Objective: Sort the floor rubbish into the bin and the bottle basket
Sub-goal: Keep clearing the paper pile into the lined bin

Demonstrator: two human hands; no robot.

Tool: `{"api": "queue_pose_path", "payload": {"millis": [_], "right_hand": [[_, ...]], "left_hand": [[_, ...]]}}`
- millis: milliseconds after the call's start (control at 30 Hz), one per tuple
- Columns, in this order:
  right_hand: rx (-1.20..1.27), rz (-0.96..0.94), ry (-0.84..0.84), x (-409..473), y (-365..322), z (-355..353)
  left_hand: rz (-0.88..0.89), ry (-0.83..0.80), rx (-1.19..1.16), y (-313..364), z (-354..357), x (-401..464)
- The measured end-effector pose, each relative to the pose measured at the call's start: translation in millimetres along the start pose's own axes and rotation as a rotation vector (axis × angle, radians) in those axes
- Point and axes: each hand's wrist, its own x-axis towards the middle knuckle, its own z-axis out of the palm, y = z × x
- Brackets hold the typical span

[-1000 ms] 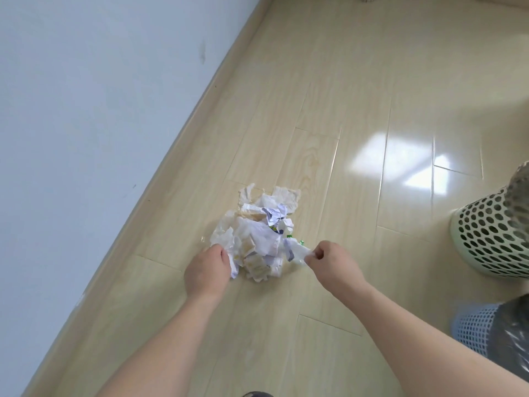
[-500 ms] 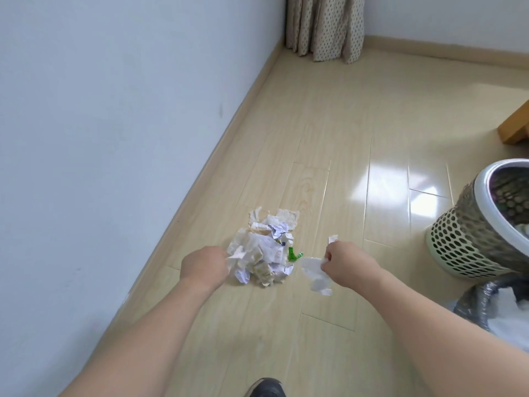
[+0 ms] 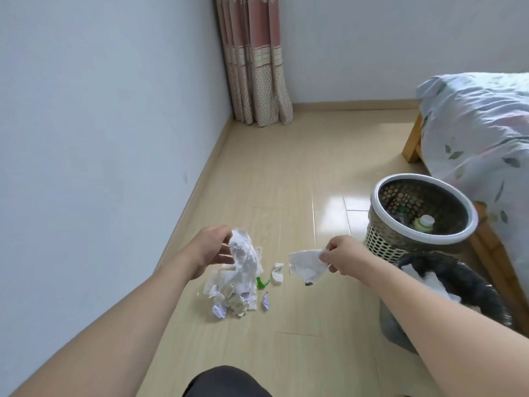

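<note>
From my head view, my left hand grips a crumpled tissue wad above the floor pile; my right hand pinches a paper scrap. Both should go right, held firmly, into the black-lined bin, not the bottle basket.

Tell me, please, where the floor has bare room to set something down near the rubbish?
Bare floor runs from the paper pile up to the curtain, and lies between the pile and the basket. Crowded: around the pile and green scrap, and by the bin under the right hand.
</note>
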Motion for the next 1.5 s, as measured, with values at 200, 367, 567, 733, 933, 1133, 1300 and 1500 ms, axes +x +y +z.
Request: {"api": "queue_pose_path", "payload": {"millis": [200,367,567,733,933,1133,1300,1500], "right_hand": [[0.286,0.042,0.125,-23.5,56.7,-76.6],[0.425,0.122,0.204,-37.8,130.0,-128.3],[0.489,0.329,0.324,-37.9,231.5,-159.7],[0.564,0.452,0.377,-22.6,295.4,-157.8],[0.465,0.479,0.437,-11.0,336.1,-147.7],[0.227,0.370,0.551,-6.3,304.2,-141.4],[0.040,0.109,0.436,14.9,219.9,-116.9],[-0.367,-0.050,-0.052,64.8,148.9,-39.7]], "left_hand": [[0.071,-0.169,0.042,70.2,86.3,-24.7],[0.122,-0.308,0.159,102.3,193.9,-35.4],[0.120,-0.499,0.223,92.5,330.4,-35.0],[0.054,-0.505,0.314,54.1,427.4,-13.3],[0.091,-0.482,0.684,7.5,472.1,17.9],[0.131,-0.340,0.785,1.1,412.5,43.0],[0.096,-0.206,0.825,3.4,304.0,69.7],[0.032,-0.144,0.987,-29.8,197.9,105.0]]}}
